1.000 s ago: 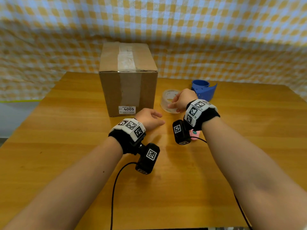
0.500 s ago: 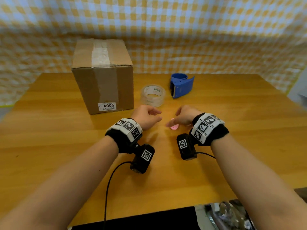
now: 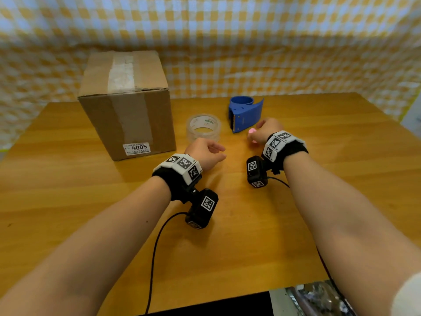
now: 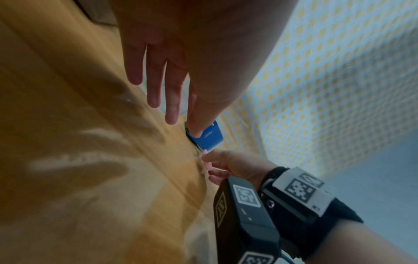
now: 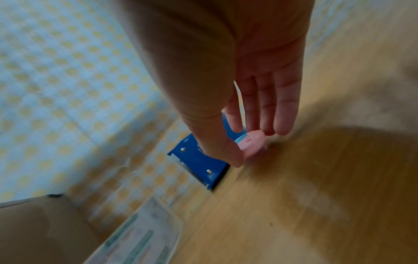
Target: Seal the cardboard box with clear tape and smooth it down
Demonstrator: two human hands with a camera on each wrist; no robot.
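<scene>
The cardboard box (image 3: 127,106) stands at the back left of the table, with a strip of clear tape over its top and down its front. To its right lies the clear tape roll (image 3: 204,127), flat on the wood. My left hand (image 3: 216,151) hovers just in front of the roll with relaxed fingers (image 4: 156,89) and holds nothing. My right hand (image 3: 254,135) pinches a small pink round object (image 5: 251,142) between thumb and fingers, beside the blue tape dispenser (image 3: 245,114). The box (image 5: 34,228) and the roll (image 5: 144,232) also show in the right wrist view.
The wooden table (image 3: 250,236) stretches bare in front of my hands. A yellow checked cloth (image 3: 273,53) hangs behind it. The dispenser's serrated blade (image 5: 190,171) faces the tape roll. Cables run from both wrist cameras toward the near edge.
My right hand left the tape roll, picked the pink object off the table and moved right to the dispenser. The left hand stayed in place.
</scene>
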